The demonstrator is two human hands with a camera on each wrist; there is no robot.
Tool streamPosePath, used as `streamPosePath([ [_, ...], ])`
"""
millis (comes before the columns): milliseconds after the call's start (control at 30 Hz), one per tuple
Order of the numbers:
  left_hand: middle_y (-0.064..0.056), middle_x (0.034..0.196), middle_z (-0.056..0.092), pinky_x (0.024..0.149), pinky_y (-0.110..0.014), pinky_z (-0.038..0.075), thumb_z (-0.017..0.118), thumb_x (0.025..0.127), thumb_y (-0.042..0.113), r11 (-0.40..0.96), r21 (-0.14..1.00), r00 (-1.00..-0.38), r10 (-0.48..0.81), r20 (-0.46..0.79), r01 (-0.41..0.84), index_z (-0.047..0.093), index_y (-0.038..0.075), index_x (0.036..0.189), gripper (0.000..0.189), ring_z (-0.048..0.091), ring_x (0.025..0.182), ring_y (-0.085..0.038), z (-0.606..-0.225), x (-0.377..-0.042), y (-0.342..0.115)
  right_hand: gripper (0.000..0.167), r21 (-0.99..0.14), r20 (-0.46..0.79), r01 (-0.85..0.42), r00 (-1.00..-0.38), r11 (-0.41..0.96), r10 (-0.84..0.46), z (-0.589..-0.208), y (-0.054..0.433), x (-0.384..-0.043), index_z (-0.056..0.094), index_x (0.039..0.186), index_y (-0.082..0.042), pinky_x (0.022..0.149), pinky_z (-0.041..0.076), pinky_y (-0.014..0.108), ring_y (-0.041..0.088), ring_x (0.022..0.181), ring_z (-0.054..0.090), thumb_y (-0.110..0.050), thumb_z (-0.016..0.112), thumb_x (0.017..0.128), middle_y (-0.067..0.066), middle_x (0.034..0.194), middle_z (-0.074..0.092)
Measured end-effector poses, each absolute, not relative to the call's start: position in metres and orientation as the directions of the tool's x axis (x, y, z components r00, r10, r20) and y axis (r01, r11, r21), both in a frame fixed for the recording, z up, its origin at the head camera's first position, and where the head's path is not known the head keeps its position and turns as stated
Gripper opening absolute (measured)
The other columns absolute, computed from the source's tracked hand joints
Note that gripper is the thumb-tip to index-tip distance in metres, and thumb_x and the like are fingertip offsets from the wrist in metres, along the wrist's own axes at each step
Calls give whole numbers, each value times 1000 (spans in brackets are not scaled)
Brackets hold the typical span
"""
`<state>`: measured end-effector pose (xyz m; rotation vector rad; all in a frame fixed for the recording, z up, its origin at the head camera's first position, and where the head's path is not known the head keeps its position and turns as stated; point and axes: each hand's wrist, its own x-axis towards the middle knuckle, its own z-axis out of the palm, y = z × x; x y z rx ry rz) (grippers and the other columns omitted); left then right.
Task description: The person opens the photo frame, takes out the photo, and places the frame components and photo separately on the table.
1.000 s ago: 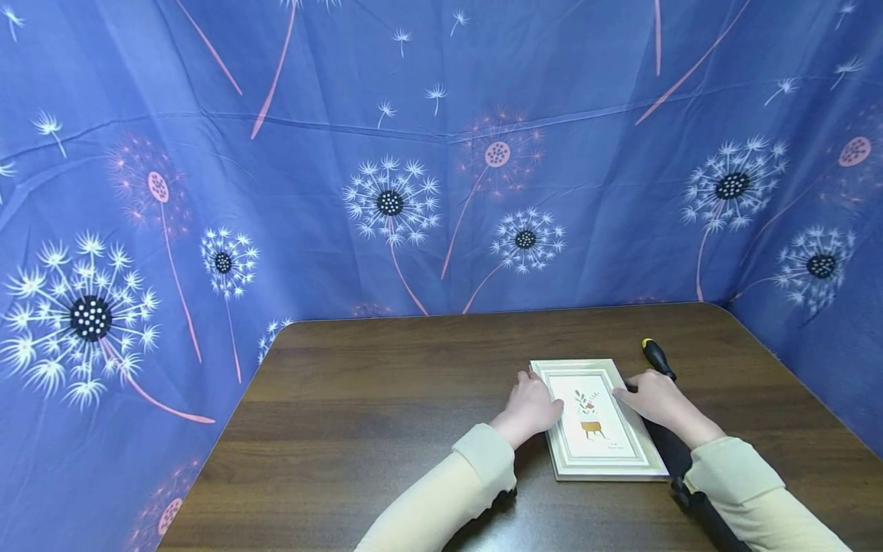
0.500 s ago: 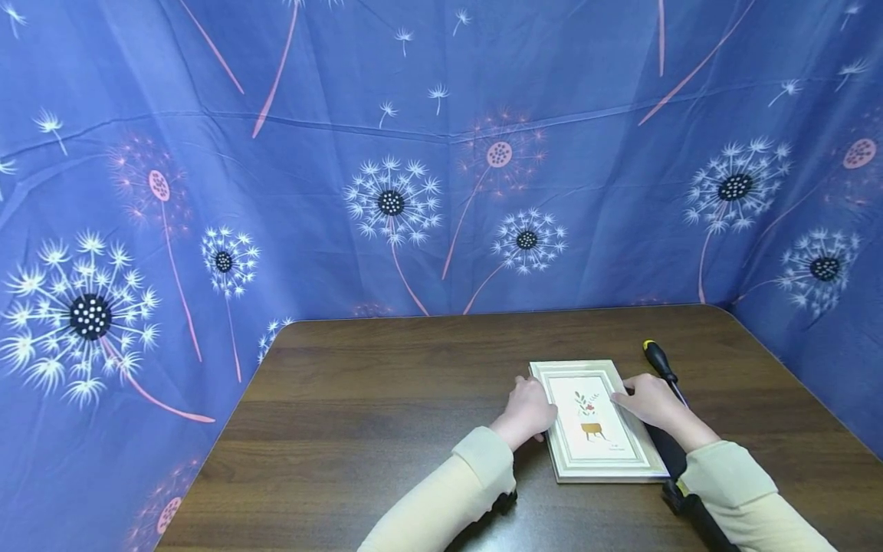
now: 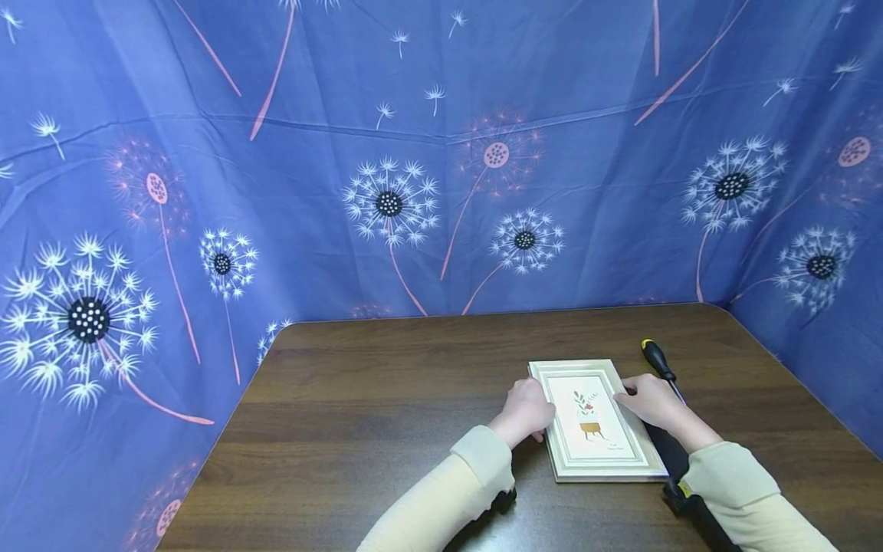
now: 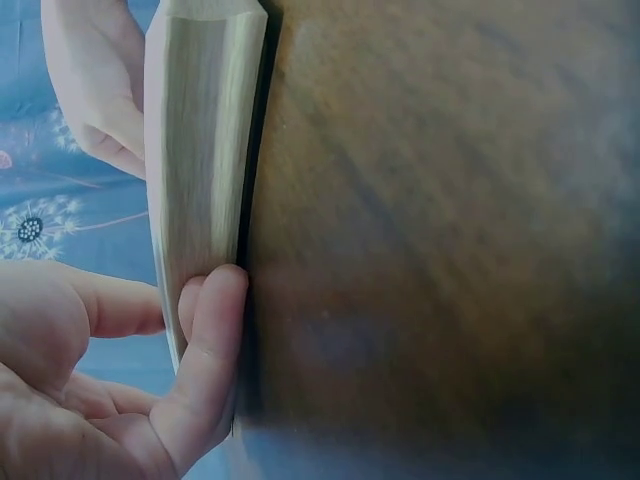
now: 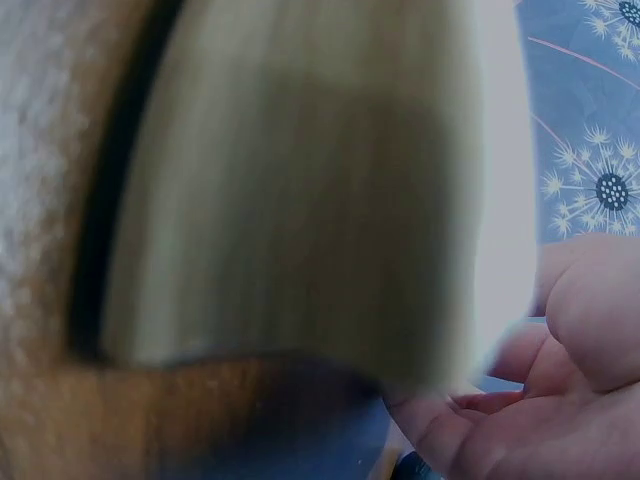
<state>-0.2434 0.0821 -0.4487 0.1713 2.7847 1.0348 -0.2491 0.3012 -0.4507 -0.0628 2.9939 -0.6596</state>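
A cream picture frame (image 3: 592,470) lies face up on the brown wooden table (image 3: 345,399), holding a print of a plant in an orange pot. My left hand (image 3: 526,408) grips its left edge. In the left wrist view, that hand (image 4: 90,390) has its thumb at the face and fingers against the frame's side (image 4: 205,130). On the opposite edge, my right hand (image 3: 658,402) holds the frame with the thumb on top. The right wrist view shows the frame's blurred side (image 5: 300,200) large, with the right hand (image 5: 580,370) at its far end; some fingertips are hidden.
A black and yellow screwdriver (image 3: 658,359) lies just beyond the right hand, its shaft partly covered by it. Behind the table hangs a blue cloth (image 3: 441,230) with a dandelion print. Black wrist gear (image 3: 679,498) sits under the right sleeve.
My left thumb has drawn back from the print towards the frame's left edge. The right hand has shifted slightly, exposing more of the screwdriver's shaft. The frame has stayed practically in place.
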Motion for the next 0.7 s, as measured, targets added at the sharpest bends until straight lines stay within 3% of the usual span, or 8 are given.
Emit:
streamPosePath([
  [267, -10, 53, 54, 31, -20, 41, 59, 82, 5, 760, 646, -981, 168, -101, 64, 61, -2, 78, 8, 55, 32, -15, -447, -243, 81, 38, -399, -62, -12, -997, 917, -40, -447, 302, -248, 62, 106, 15, 78, 47, 55, 47, 97, 59, -17, 64, 85, 35, 105, 61],
  [433, -14, 63, 56, 31, -20, 40, 59, 80, 5, 772, 629, -983, 171, -71, 88, 60, -6, 94, 18, 55, 32, -15, -444, -245, 79, 36, -396, -48, -14, -998, 918, -36, -442, 299, -249, 65, 102, 13, 75, 47, 53, 44, 91, 61, -17, 65, 83, 32, 101, 63],
  [567, -11, 52, 55, 30, -20, 40, 59, 80, 4, 754, 653, -982, 170, -82, 76, 59, 0, 78, 5, 55, 32, -16, -443, -246, 76, 39, -398, -45, -5, -999, 917, -26, -439, 295, -249, 62, 107, 14, 77, 47, 54, 48, 97, 59, -17, 63, 84, 34, 105, 62],
  [700, -8, 45, 52, 30, -21, 41, 59, 81, 4, 736, 674, -983, 165, -85, 65, 57, 3, 70, 11, 56, 32, -17, -441, -246, 73, 38, -408, -13, -21, -999, 913, -29, -437, 291, -247, 61, 108, 16, 76, 48, 53, 47, 96, 60, -15, 61, 85, 33, 103, 62],
])
